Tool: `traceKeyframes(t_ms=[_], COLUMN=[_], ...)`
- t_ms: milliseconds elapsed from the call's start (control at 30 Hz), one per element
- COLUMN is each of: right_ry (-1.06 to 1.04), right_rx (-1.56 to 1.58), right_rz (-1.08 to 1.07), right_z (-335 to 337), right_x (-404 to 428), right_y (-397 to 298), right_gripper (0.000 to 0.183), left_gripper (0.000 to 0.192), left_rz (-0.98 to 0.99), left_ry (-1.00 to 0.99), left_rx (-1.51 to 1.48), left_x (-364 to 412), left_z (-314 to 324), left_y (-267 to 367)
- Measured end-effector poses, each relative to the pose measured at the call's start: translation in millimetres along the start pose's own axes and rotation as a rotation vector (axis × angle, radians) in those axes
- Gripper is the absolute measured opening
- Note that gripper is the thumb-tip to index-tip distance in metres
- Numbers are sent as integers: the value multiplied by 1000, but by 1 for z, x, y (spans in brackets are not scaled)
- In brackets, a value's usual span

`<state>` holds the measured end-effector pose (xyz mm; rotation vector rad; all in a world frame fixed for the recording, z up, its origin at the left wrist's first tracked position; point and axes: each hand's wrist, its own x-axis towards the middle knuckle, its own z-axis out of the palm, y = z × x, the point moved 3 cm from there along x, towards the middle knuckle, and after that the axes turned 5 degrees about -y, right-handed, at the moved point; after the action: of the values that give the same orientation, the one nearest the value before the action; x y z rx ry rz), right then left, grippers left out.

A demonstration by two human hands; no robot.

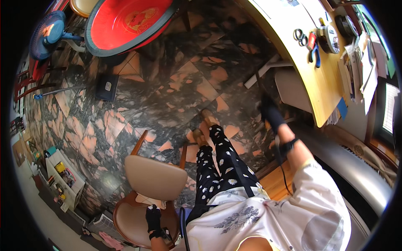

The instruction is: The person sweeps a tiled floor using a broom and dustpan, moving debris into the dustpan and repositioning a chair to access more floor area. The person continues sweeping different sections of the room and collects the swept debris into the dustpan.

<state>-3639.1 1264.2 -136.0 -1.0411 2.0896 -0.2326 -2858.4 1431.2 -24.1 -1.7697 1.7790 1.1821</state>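
Observation:
My left hand [153,218], in a black glove, is low in the view over a wooden chair [155,178] with beige padding. A small white patch shows at its fingertips, and whether the hand grips anything is unclear. My right hand [272,115], also gloved in black, reaches forward and down beside the yellow wooden desk [326,94]. Dark floor around its fingers hides their shape. A thin dark strip [259,81] runs up from near them; I cannot tell if it is held. A beige panel [292,91] stands under the desk edge.
Scissors [300,37], pliers [315,56] and round tins [328,39] lie on the desk beside stacked papers [361,66]. A large red basin [125,26], a blue fan [51,33], a black box [107,87] and a white storage cart [66,175] stand around the marbled floor [176,94].

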Motion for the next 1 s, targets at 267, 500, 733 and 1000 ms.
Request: traceKeyframes(t_ms=[267,500,733,1000], right_ry=[-193,-70,149,37], right_rx=[1,306,-83,-268], right_rz=[-60,58,-278,-368], right_z=[47,11,-1,4], right_x=[-34,-113,192,256], right_y=[-2,-25,-94,-109], right_gripper=[80,78,59,69], left_gripper=[14,13,12,11], left_rz=[216,-197,-277,-236], left_ry=[-12,-67,-86,-118], left_rx=[498,-174,-177,-100], left_x=[10,31,37,25], left_z=[4,17,28,32], left_y=[42,53,65,81])
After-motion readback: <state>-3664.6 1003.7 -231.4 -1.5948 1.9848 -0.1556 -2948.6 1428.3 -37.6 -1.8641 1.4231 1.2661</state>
